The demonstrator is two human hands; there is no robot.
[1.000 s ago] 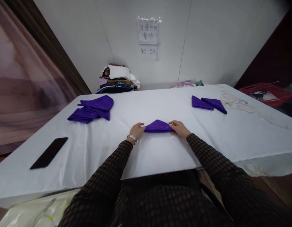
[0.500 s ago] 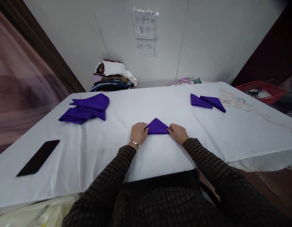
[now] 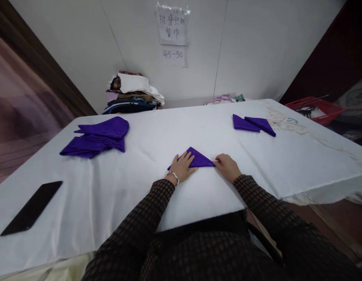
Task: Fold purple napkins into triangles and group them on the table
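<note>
A purple cloth napkin (image 3: 200,158), folded into a triangle, lies on the white tablecloth in front of me with its peak pointing away. My left hand (image 3: 183,166) rests flat on its left part, fingers spread. My right hand (image 3: 226,166) pinches the right corner of the napkin between thumb and fingers. Two folded purple napkins (image 3: 246,123) lie farther back on the right, one overlapping the other. At the back left is a loose pile of purple napkins (image 3: 100,136).
A dark flat slab (image 3: 31,208) lies on the white-covered table (image 3: 145,203) at left. Stacked clothes (image 3: 134,93) stand behind the far edge. A red basket (image 3: 315,109) is at the far right. Handwritten paper signs (image 3: 173,31) hang on the wall.
My left hand has let go of the left corner and now lies flat on the napkin. My right hand still pinches the right corner. The view has shifted slightly.
</note>
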